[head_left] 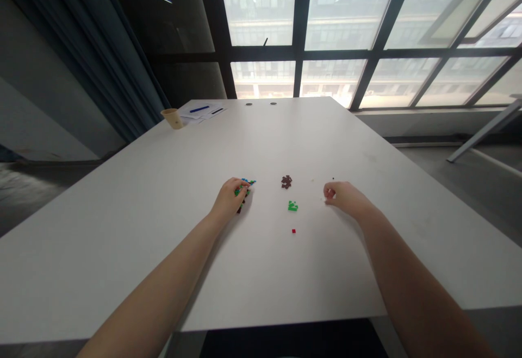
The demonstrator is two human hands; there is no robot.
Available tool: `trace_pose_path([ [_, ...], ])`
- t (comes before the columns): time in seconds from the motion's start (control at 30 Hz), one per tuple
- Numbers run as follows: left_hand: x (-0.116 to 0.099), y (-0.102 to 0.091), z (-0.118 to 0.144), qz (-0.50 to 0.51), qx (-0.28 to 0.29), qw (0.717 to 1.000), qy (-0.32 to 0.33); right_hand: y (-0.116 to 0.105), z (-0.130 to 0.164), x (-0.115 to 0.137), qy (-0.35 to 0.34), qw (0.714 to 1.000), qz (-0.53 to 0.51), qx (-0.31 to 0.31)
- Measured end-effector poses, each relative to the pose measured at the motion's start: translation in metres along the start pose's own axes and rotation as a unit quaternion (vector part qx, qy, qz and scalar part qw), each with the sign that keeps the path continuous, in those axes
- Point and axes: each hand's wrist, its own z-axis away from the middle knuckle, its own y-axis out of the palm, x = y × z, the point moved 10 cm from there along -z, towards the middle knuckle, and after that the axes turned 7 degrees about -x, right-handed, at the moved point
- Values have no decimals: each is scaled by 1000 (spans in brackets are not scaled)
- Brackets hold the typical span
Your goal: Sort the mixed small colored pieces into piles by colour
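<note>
When followed from near to far, with the small green pile (292, 206) as landmark, begins with a single red piece (293, 231) lying on the white table (261, 276) on the near side of that pile. Continues about level with the pile, well to its left, with the left hand (230, 198), bent at the fingers over a mixed heap (247, 192) of blue, green and dark pieces, partly covered; touching, but cannot tell whether pinching one. Also includes, to the right of the pile, the right hand (339, 196), curled with thumb and fingers close together; cannot tell whether grasping anything. Just beyond the pile, includes a brown heap (286, 182). Far beyond and to the left of the pile, ends with a tan paper cup (173, 119), then papers (194, 114) bearing a blue pen (199, 109).
</note>
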Motion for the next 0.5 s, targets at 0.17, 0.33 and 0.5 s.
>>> trace_pose_path([
  [0.17,-3,-2,1,6,0,1000,6,3,1,0,5,999,30,14],
  [0.33,-1,-1,1,5,0,1000,6,2,-7,6,-45,997,25,-51],
  [0.5,-1,2,3,8,2,1000,6,15,-14,25,-120,985,20,-119],
])
